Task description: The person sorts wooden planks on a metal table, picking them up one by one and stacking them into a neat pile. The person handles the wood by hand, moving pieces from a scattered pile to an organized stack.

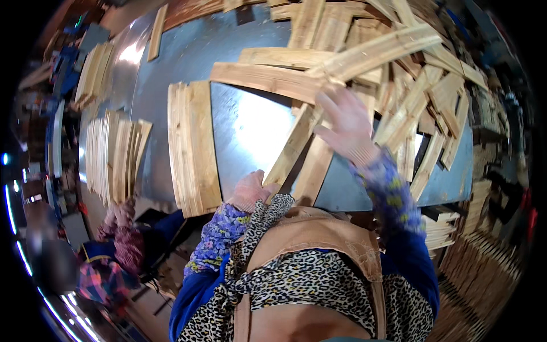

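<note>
In a pale pinkish glove, my left hand (249,190) is closed at the near end of a narrow wooden board (292,149), which slants away from me to the right. My right hand (345,118), gloved alike and slightly blurred, is over the far end of that board, thumb and fingers apart. Just beyond its fingers lie a long plank (265,78) and a wider one (382,52), crossing each other. Another board (313,174) runs toward my apron, beside the one in my left hand. Whether my right fingertips touch wood is hard to tell.
A neat stack of boards (194,148) stands left of my left hand on the metal table (171,62). Loose boards (413,108) are heaped on the right. Farther left, another person's gloved hands (119,214) touch a row of upright boards (114,154).
</note>
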`<control>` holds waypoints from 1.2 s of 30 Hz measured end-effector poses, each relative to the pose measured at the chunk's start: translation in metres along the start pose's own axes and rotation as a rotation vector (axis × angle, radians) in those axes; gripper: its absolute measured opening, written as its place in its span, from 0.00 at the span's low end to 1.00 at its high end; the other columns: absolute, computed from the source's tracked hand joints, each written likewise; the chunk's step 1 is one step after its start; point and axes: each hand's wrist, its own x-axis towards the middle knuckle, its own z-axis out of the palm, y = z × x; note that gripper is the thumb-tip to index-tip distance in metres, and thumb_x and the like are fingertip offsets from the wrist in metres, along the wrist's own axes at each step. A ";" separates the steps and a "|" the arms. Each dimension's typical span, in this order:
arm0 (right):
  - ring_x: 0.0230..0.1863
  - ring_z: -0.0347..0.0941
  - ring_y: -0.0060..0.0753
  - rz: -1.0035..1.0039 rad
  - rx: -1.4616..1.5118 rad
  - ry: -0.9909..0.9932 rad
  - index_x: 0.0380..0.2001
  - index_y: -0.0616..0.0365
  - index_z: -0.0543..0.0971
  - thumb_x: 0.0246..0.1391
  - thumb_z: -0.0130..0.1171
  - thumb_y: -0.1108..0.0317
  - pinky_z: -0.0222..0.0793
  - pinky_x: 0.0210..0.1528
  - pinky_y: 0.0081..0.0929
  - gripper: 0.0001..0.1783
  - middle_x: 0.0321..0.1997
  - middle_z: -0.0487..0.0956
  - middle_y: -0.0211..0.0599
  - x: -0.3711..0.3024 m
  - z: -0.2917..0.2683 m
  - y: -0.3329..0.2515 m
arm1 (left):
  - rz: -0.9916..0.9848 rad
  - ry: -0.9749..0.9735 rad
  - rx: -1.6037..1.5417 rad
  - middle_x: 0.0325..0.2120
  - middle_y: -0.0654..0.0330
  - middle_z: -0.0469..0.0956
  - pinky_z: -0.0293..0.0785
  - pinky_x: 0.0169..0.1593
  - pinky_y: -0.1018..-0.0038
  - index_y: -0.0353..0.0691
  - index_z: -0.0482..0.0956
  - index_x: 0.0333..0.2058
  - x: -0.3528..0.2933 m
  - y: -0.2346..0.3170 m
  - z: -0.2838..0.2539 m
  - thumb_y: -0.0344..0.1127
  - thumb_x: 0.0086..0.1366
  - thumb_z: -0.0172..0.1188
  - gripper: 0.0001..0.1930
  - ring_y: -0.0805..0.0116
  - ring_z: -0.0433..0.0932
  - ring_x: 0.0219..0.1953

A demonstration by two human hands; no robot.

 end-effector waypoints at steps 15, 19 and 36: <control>0.45 0.89 0.48 0.830 0.830 -0.639 0.68 0.64 0.75 0.56 0.65 0.65 0.86 0.51 0.43 0.36 0.49 0.89 0.51 0.148 0.075 0.051 | 0.084 0.278 -0.272 0.42 0.46 0.85 0.82 0.47 0.53 0.47 0.85 0.54 -0.187 -0.165 0.050 0.47 0.67 0.65 0.20 0.41 0.85 0.43; 0.47 0.89 0.48 0.919 1.311 -0.524 0.69 0.66 0.74 0.57 0.60 0.69 0.89 0.53 0.44 0.36 0.53 0.87 0.52 0.095 0.067 0.003 | 0.062 0.399 -0.470 0.37 0.49 0.85 0.81 0.42 0.52 0.47 0.89 0.44 -0.210 -0.234 0.126 0.52 0.60 0.72 0.19 0.41 0.85 0.39; 0.71 0.75 0.61 0.362 0.476 -0.775 0.79 0.61 0.64 0.65 0.68 0.52 0.69 0.77 0.49 0.46 0.71 0.77 0.65 -0.003 0.250 -0.262 | -0.076 1.052 0.047 0.59 0.56 0.76 0.70 0.66 0.50 0.47 0.83 0.54 -0.047 -0.207 0.055 0.49 0.62 0.68 0.24 0.51 0.75 0.62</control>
